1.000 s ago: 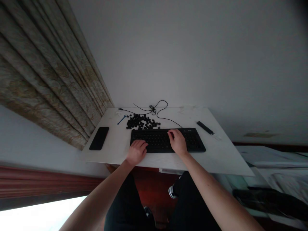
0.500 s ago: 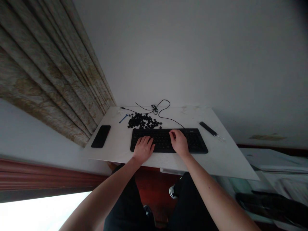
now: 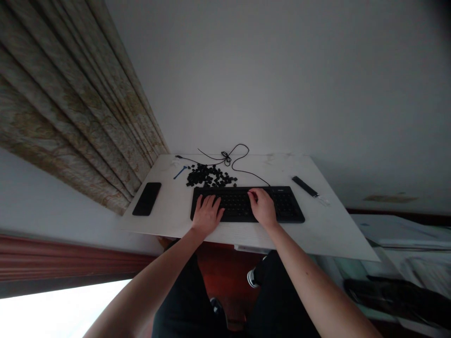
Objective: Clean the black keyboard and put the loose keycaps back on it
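A black keyboard (image 3: pixel 237 206) lies flat near the desk's front edge, its key area partly covered by both hands. My left hand (image 3: pixel 207 215) rests on its left part with the fingers spread apart. Over the right-middle part, my right hand (image 3: pixel 262 206) is closed with thumb and fingertips together; whatever they may hold is too small to make out. Behind the keyboard sits a heap of loose black keycaps (image 3: pixel 206 175). The keyboard's thin black cable (image 3: pixel 248 172) runs back toward the wall, bundled partway.
On the left of the white desk (image 3: pixel 327 230) lies a black phone (image 3: pixel 147 199). A small blue tool (image 3: pixel 180 172) is beside the keycaps. To the right is a dark narrow strip (image 3: pixel 305 186) with a clear end. A patterned curtain (image 3: pixel 116 117) hangs at the left.
My left hand has shifted slightly left on the keyboard and its fingers have spread more. The right hand stays in about the same place, still closed. The view has tilted very slightly.
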`<act>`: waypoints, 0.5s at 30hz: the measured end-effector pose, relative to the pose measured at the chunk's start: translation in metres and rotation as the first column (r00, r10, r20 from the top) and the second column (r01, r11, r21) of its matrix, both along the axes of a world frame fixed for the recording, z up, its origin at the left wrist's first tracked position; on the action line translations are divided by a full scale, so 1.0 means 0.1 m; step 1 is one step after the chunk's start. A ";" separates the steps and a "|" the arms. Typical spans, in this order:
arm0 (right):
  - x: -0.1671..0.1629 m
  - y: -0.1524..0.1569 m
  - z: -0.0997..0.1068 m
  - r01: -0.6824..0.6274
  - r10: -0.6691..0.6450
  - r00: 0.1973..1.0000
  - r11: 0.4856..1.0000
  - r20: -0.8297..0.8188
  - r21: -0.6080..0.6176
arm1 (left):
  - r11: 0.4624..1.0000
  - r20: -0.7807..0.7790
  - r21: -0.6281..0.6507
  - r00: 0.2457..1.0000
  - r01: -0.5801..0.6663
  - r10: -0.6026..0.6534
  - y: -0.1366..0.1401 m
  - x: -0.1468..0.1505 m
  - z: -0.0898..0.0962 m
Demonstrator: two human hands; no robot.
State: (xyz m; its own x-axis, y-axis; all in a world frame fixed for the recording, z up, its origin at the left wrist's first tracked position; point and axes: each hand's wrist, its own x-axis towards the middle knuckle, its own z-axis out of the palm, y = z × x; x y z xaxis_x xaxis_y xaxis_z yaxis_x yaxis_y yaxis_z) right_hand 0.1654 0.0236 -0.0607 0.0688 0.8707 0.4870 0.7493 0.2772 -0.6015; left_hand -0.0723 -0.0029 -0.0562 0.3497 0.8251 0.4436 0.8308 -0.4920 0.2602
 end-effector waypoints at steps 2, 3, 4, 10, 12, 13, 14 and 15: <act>0.00 0.00 0.00 0.003 -0.003 1.000 1.000 -0.004 0.004 | 1.000 -0.036 0.011 0.999 -0.006 0.007 0.03 0.04 0.00; 0.00 0.00 0.00 0.002 -0.002 1.000 1.000 -0.005 0.004 | 1.000 -0.055 0.018 0.998 -0.014 0.015 0.05 0.06 0.00; 0.00 0.01 0.00 0.001 -0.001 1.000 1.000 -0.006 0.004 | 0.999 -0.074 0.025 0.997 -0.023 0.025 0.06 0.08 0.00; 0.01 0.02 -0.03 0.003 -0.003 1.000 1.000 -0.017 0.018 | 0.997 -0.150 0.037 0.987 -0.060 0.065 0.07 0.11 0.00; 0.02 0.03 -0.05 0.003 -0.002 1.000 0.999 -0.025 0.036 | 0.997 -0.174 0.032 0.982 -0.070 0.075 0.06 0.12 0.01; 0.02 0.03 -0.05 0.005 -0.003 1.000 0.999 -0.029 0.042 | 0.997 -0.184 0.029 0.980 -0.067 0.072 0.06 0.13 0.02; 0.02 0.03 -0.05 0.008 -0.007 0.999 0.999 -0.032 0.043 | 0.998 -0.192 0.026 0.979 -0.060 0.064 0.05 0.15 0.02; 0.02 0.03 -0.05 0.012 -0.011 0.999 0.999 -0.033 0.042 | 0.998 -0.198 0.024 0.979 -0.051 0.055 0.05 0.16 0.02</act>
